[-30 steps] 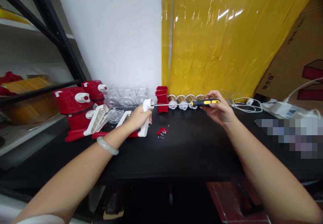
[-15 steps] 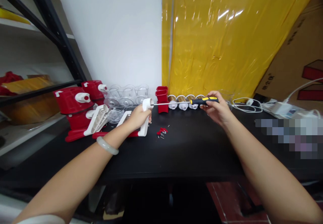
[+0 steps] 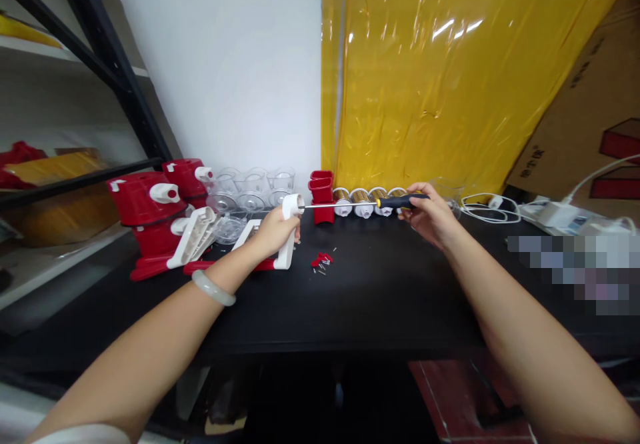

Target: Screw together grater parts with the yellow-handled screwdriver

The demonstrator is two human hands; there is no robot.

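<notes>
My left hand (image 3: pixel 274 232) is closed around a white plastic crank handle (image 3: pixel 287 252), whose round hollow end points right. In my right hand (image 3: pixel 434 216) is a screwdriver (image 3: pixel 400 202) with a dark and yellow grip, held level by the fingers. Its long shaft runs left, and the tip goes into the handle's round end, where it is hidden. Below the shaft, small screws (image 3: pixel 321 268) and red plastic pieces (image 3: pixel 323 258) lie on the black table (image 3: pixel 380 304).
Red grinder bodies (image 3: pixel 143 211) and white handles (image 3: pixel 193 241) stand left. Clear cups (image 3: pixel 253 181), red hoppers (image 3: pixel 321 191) and several white-ended grater drums (image 3: pixel 363 202) line the back. A power strip (image 3: pixel 557 212) with white cables lies right, beside a cardboard box (image 3: pixel 575 97).
The screwdriver's grip has turned about its axis, so less yellow shows, and the right fingers have shifted slightly. My left hand and the handle stay in place.
</notes>
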